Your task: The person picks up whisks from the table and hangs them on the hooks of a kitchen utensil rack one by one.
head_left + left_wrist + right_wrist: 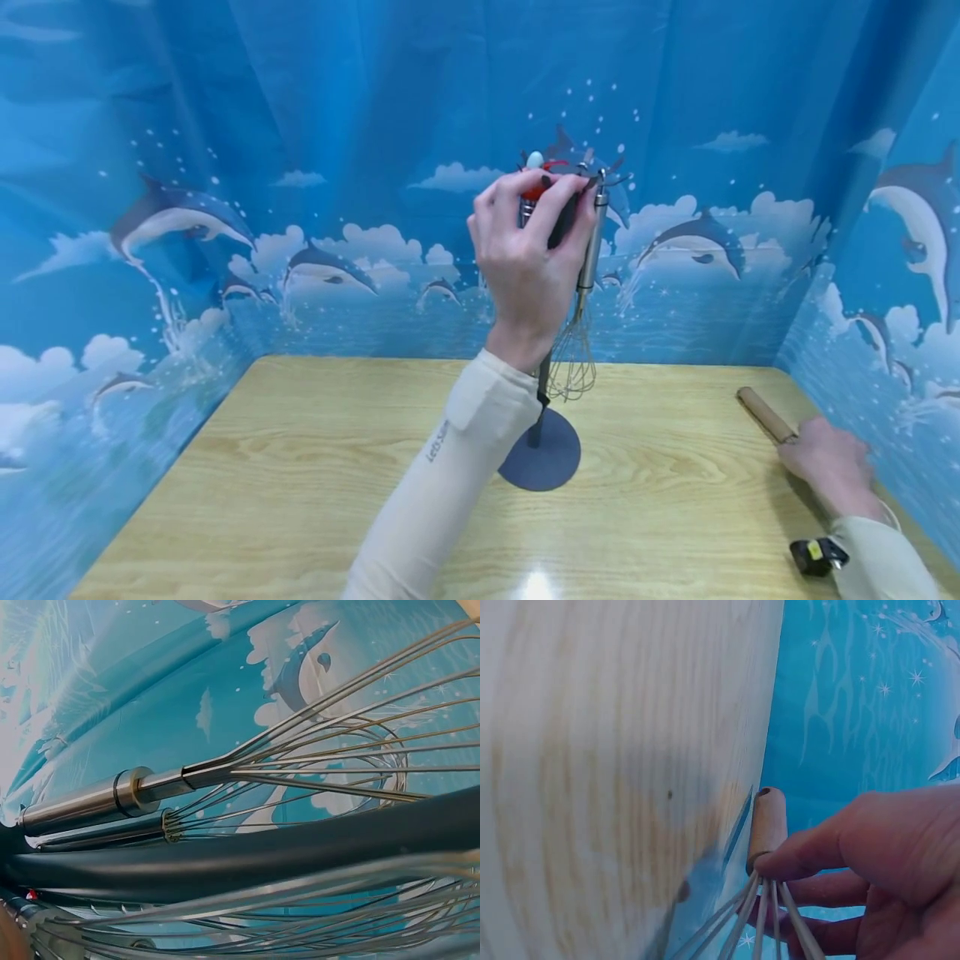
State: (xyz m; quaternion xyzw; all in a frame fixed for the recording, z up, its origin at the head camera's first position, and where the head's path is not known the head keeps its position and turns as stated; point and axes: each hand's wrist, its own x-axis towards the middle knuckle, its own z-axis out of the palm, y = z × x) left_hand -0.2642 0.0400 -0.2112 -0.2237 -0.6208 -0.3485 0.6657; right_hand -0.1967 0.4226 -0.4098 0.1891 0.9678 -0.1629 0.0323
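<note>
Raised at the top of a dark whisk stand (558, 454), my left hand (528, 242) curls its fingers and thumb around the upper part, where dark and red pieces show between them. Just what the fingertips grip is partly hidden. A steel-handled whisk (591, 250) hangs by the thumb. In the left wrist view, several whisks (82, 806) hang around the dark pole (225, 862). At the table's right side my right hand (828, 471) pinches a wooden-handled whisk (765, 415) near the neck, between thumb and fingers. Its wires (759, 922) run back under the palm.
The stand's round base rests on a pale wood table (337, 467). Blue dolphin-print sheeting (420, 108) encloses the back and sides. The right sheet (855, 697) runs close beside my right hand. A small black device (816, 556) sits at my right wrist.
</note>
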